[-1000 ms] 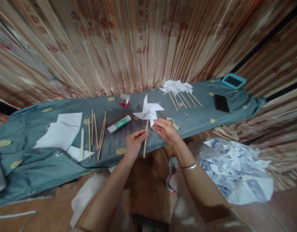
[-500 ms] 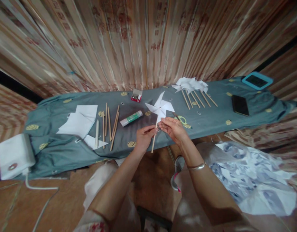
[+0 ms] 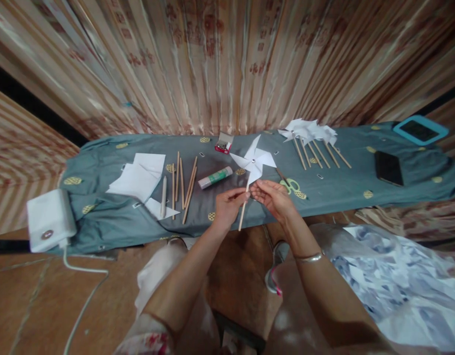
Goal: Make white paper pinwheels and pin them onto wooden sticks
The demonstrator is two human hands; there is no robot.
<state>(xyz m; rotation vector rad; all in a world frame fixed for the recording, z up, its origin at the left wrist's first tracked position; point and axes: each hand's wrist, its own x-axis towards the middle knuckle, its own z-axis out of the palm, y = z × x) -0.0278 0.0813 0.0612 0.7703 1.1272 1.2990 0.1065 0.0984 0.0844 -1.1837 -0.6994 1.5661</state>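
Note:
A white paper pinwheel (image 3: 262, 159) on a thin wooden stick stands out in front of me, its blades over the table and a shiny pin at its centre. My left hand (image 3: 229, 206) is closed, pinching the stick below the blades between thumb and fingers. From the other side, my right hand (image 3: 274, 198) has its thumb and curled fingers closed at the stick, just under the lowest blade. The exact contact of the right fingertips is hard to make out. Just beyond that hand lie green-handled scissors (image 3: 292, 186).
Finished pinwheels (image 3: 304, 132) lie at the back right. To the left are wooden sticks (image 3: 182, 182), a glue stick (image 3: 215, 178), white paper sheets (image 3: 134, 180), a white pen-like stick (image 3: 163, 197) and a small red box (image 3: 223, 144). A phone (image 3: 389, 168) lies right; paper pieces (image 3: 390, 276) fill a bag.
My view has shifted, so the table's things appear farther right. Both hands stay at the pinwheel, whose blades have hardly turned.

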